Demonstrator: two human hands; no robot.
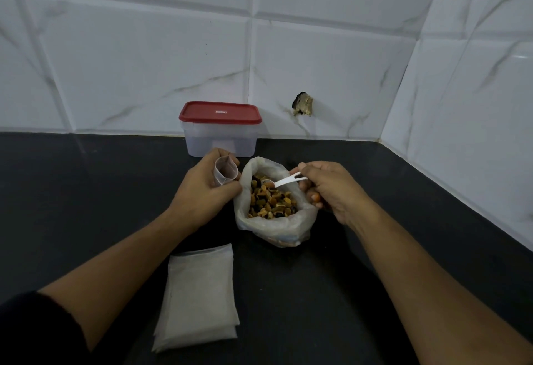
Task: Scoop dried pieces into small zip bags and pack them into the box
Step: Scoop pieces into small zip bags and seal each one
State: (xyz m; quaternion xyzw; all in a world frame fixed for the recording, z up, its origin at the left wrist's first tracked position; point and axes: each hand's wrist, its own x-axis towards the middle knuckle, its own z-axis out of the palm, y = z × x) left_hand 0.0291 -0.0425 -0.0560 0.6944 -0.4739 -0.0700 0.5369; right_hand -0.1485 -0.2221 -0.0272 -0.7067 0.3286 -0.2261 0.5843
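1. Stack of empty zip bags (pixel 199 298): it lies flat nearest you, by the front edge of the counter (pixel 86 191) and left of centre. This likely keeps the next bag within reach of your left hand.
2. Forearms: both extend from the front edge and converge at mid-counter, so bag and spoon meet over the supply.
3. Large plastic bag (pixel 277 229): it stands at mid-counter with its mouth spread wide, exposing the dried pieces (pixel 271 201) to the spoon.
4. Right hand (pixel 328 188): it sits at the bag's right rim, back upward. Your curled fingers pinch the handle of the white spoon (pixel 284 181), whose bowl dips into the pieces at the far side.
5. Left hand (pixel 206 188): it touches the bag's left rim. Your fingers curl round a small zip bag (pixel 225 170) and hold it upright with its mouth open. It appears empty and is kept beside the supply, presumably to shorten the spoon's travel.
6. Box (pixel 220 129): it stands at the counter's back edge against the tiled wall (pixel 317 56), with its red lid on. Packing appears not yet begun.
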